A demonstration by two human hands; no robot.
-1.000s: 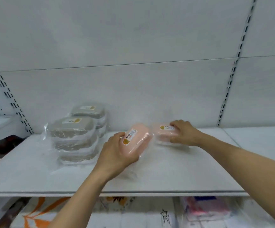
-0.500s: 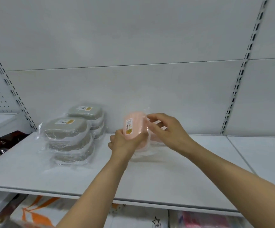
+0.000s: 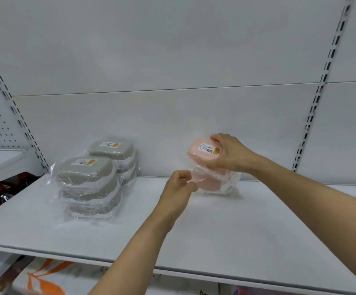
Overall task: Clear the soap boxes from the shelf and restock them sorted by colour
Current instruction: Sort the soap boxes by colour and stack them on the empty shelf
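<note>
Right hand (image 3: 229,155) grips the top pink soap box (image 3: 204,153) (label unreadable) of two; left hand (image 3: 180,183) pinches its wrap.

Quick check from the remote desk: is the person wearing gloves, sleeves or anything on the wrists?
No. The left hand and right hand are bare: no gloves, rings, watch or bands show. Both forearms are uncovered as far as the frame reaches, so any sleeves end out of view.

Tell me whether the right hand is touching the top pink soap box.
Touching. The head view shows the right hand with its fingers curled over the far end of the top pink soap box, which sits on another pink one.
</note>
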